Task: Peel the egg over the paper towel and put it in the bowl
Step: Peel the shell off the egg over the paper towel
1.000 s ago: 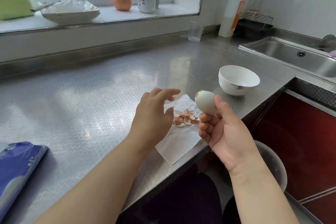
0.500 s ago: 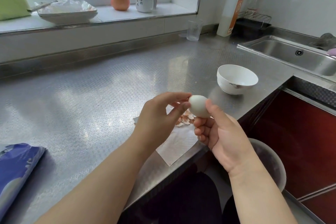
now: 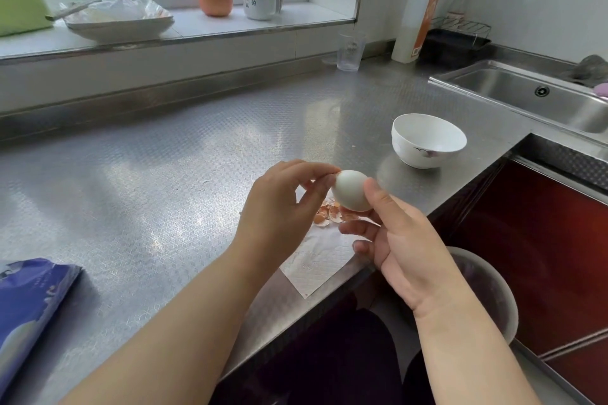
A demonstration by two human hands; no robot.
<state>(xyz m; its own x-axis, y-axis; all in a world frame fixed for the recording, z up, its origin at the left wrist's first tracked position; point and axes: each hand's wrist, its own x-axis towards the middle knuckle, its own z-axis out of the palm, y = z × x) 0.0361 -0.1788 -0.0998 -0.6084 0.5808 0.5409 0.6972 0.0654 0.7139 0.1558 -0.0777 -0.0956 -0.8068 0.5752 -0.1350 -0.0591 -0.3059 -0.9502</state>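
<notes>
A pale, smooth egg (image 3: 351, 189) is held above the paper towel (image 3: 316, 261), which lies at the counter's front edge. My right hand (image 3: 399, 242) grips the egg from below and the right, thumb on its side. My left hand (image 3: 283, 207) pinches at the egg's top left end with thumb and fingertips. Brown shell pieces (image 3: 329, 215) lie on the towel under the egg. The white bowl (image 3: 427, 141) stands empty on the counter, beyond and to the right of the hands.
The steel sink (image 3: 533, 99) is at the far right. A clear cup (image 3: 350, 51) and a white bottle (image 3: 416, 23) stand at the back. A blue packet (image 3: 29, 302) lies at the left front. A bin (image 3: 483, 293) sits below the counter edge.
My left hand has come from open above the towel to pinching the egg's end. My right hand has lowered the egg and moved it left, over the shell pieces.
</notes>
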